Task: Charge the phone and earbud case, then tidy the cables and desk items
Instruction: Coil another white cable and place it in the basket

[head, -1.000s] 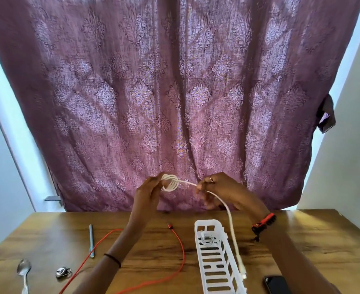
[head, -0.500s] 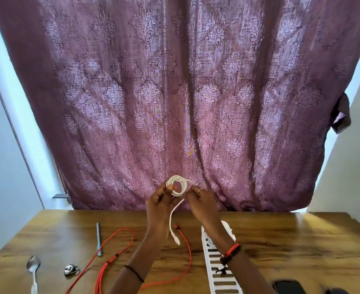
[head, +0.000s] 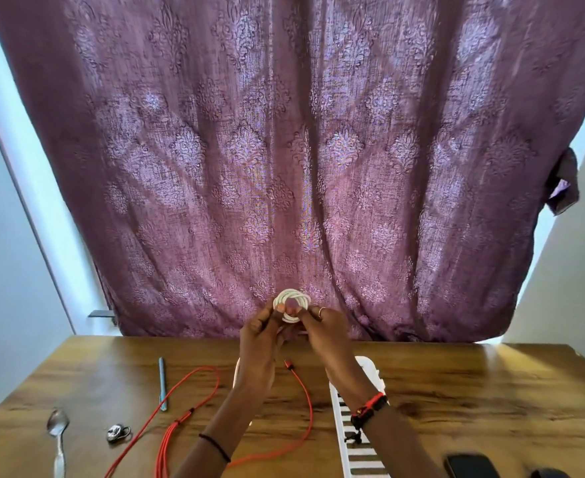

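While both hands [head: 294, 334] are pinching the coiled white cable [head: 291, 304], seemingly tucking its end, the tray [head: 348, 439] at five o'clock is waiting.

Layout of the desk [head: 474, 391] as seen from the head camera. A curtain [head: 301, 150] hangs behind the far edge. Above the desk's middle, the left hand [head: 260, 343] and right hand [head: 325, 336] meet on a coiled cable [head: 291, 302], held up in front of the curtain. Along the near left edge lies a spoon [head: 56, 439]; just right of it, a small clip-like item [head: 118, 433]; farther back, a pen [head: 162, 382]. A loose cable [head: 194, 384] loops from the pen across to beneath the hands. Right of it stands a slotted tray [head: 356, 453], partly under the right forearm. A phone [head: 470, 466] lies at the near right edge.
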